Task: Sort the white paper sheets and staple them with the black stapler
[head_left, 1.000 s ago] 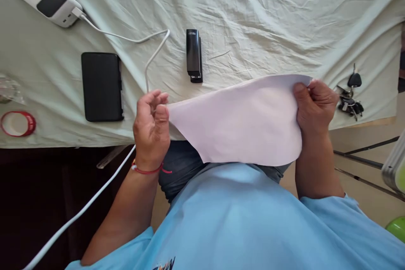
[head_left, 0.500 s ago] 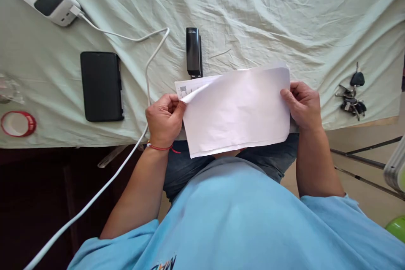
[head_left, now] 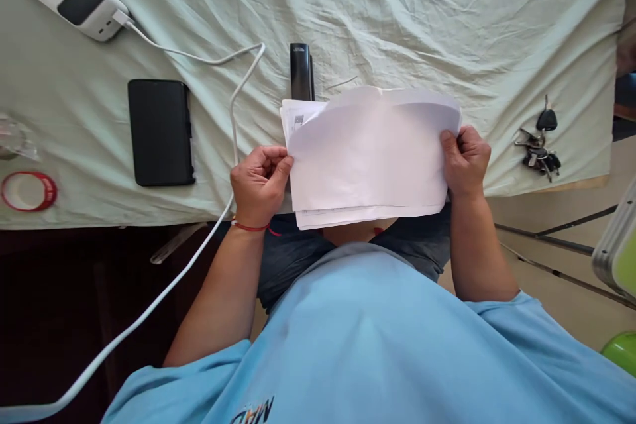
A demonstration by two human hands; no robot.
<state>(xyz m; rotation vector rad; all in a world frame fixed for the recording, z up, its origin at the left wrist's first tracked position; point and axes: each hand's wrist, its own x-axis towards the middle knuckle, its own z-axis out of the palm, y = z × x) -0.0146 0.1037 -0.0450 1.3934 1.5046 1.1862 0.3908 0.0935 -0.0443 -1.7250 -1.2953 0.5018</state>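
A small stack of white paper sheets (head_left: 368, 152) hangs between my hands over the table's front edge. Its top sheet is blank on the side facing me and bows upward along the far edge. Behind that sheet, a printed page (head_left: 299, 118) with a small square code shows at the upper left. My left hand (head_left: 261, 185) is closed, thumb and finger pinching the sheets' left edge. At the right edge, my right hand (head_left: 466, 158) grips the paper with the thumb on top. A black stapler (head_left: 300, 71) lies just beyond, its near end hidden by the paper.
Left of the paper lie a black phone (head_left: 159, 132) and a red tape roll (head_left: 50, 192). A white cable (head_left: 238, 89) runs from a power strip (head_left: 94, 13) across the wrinkled cloth (head_left: 427, 26). Several keys (head_left: 541, 156) rest at the right.
The top sheet's folded left corner has flattened, and its far edge now bows up. The stack has shifted slightly away from my body, covering more of the stapler. My right hand moved a little left.
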